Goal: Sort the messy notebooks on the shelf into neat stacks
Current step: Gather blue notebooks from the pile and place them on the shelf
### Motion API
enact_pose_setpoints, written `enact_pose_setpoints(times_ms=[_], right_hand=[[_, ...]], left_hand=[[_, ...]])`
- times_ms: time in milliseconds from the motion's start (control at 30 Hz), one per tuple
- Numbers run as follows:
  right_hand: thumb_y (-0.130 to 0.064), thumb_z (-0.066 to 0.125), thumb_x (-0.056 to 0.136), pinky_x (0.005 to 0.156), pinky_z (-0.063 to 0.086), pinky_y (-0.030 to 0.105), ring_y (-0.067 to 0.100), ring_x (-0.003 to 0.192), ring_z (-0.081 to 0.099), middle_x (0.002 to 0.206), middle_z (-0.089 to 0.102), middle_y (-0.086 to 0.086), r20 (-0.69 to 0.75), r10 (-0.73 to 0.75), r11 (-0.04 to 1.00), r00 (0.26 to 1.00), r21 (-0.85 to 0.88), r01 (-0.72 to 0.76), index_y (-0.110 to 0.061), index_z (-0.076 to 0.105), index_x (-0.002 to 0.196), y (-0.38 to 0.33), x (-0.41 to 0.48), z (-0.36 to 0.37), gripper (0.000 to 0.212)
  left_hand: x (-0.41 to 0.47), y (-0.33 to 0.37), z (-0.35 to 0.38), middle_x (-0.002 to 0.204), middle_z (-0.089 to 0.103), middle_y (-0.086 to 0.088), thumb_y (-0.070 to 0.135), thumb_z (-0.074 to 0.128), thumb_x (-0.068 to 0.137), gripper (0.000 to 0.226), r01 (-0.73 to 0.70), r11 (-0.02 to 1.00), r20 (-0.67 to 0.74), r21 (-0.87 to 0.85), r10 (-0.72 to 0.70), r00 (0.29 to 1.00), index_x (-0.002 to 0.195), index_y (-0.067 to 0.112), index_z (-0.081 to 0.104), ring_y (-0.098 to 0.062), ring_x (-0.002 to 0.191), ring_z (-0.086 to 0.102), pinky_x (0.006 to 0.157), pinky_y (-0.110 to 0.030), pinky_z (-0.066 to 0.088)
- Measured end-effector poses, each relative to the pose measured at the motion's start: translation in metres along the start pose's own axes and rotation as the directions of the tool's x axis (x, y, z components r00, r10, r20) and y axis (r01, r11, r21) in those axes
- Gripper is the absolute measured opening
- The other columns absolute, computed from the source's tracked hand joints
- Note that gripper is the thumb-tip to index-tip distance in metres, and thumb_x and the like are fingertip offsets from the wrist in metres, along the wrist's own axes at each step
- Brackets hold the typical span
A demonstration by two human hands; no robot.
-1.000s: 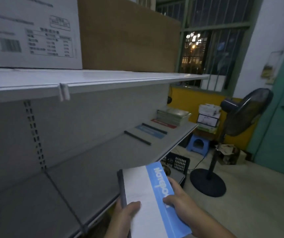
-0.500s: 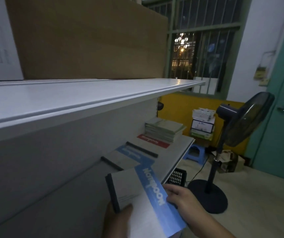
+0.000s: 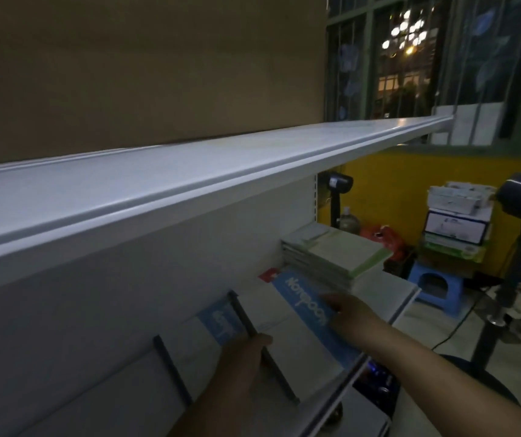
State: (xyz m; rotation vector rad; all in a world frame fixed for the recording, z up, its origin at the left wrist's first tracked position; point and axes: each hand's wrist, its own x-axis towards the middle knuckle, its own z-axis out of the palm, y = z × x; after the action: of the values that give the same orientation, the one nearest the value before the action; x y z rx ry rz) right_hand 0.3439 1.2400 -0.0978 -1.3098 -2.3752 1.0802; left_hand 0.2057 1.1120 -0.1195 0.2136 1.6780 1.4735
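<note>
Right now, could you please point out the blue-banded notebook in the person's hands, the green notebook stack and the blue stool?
blue-banded notebook [image 3: 298,294]: head view, on its lettered blue band.
green notebook stack [image 3: 338,251]: head view, on the top cover.
blue stool [image 3: 424,271]: head view, on its upper front.

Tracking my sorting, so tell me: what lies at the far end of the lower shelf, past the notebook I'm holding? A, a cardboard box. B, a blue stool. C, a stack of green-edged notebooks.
C: a stack of green-edged notebooks rests on the lower shelf just beyond the blue-striped notebook.
</note>
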Motion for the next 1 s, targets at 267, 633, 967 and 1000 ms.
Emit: enact_pose_setpoints(times_ms=[267, 633, 967, 1000], right_hand=[[-0.013, 0.043, 0.093, 0.082, 0.044, 0.03, 0.026, 0.103, 0.055, 0.118, 0.056, 0.006, -0.087, -0.168, 0.961, 0.982, -0.237, 0.143, -0.013, 0.053, 0.123, 0.019, 0.089, 0.01, 0.032], [-0.02, 0.052, 0.093, 0.093, 0.045, 0.034, 0.025, 0.113, 0.055, 0.132, 0.054, 0.006, -0.075, -0.237, 0.964, 0.969, -0.143, 0.225, -0.013, 0.067, 0.112, 0.029, 0.087, 0.019, 0.026], [-0.028, 0.05, 0.095, 0.1, 0.043, 0.033, 0.023, 0.122, 0.053, 0.144, 0.046, 0.002, -0.037, -0.258, 0.952, 0.966, -0.181, 0.247, -0.022, 0.065, 0.118, 0.038, 0.084, 0.02, 0.028], [-0.03, 0.049, 0.096, 0.103, 0.04, 0.033, 0.022, 0.126, 0.049, 0.147, 0.041, -0.001, -0.027, -0.27, 0.941, 0.963, -0.219, 0.258, -0.025, 0.063, 0.121, 0.037, 0.081, 0.019, 0.03]], left_hand=[[0.044, 0.019, 0.047, 0.12, 0.06, -0.017, 0.012, 0.063, 0.088, 0.034, -0.063, 0.997, -0.079, 0.038, 0.066, 0.995, 0.121, 0.003, 0.058, -0.033, 0.106, 0.057, 0.081, -0.034, 0.041], [0.058, 0.004, 0.062, 0.144, 0.042, -0.012, 0.005, 0.056, 0.091, 0.052, -0.096, 0.995, -0.196, 0.007, 0.095, 0.976, 0.141, 0.011, 0.042, -0.03, 0.119, 0.05, 0.089, -0.033, 0.044], [0.022, 0.02, 0.026, 0.108, 0.05, -0.002, 0.013, 0.049, 0.094, 0.03, -0.27, 0.852, -0.081, 0.448, 0.339, 0.937, 0.121, 0.026, 0.051, -0.001, 0.065, 0.046, 0.052, -0.013, 0.037], [0.011, 0.017, 0.007, 0.108, 0.049, 0.001, 0.014, 0.049, 0.094, 0.026, -0.286, 0.799, -0.054, 0.529, 0.368, 0.928, 0.117, 0.027, 0.051, -0.003, 0.066, 0.047, 0.054, -0.013, 0.036]])
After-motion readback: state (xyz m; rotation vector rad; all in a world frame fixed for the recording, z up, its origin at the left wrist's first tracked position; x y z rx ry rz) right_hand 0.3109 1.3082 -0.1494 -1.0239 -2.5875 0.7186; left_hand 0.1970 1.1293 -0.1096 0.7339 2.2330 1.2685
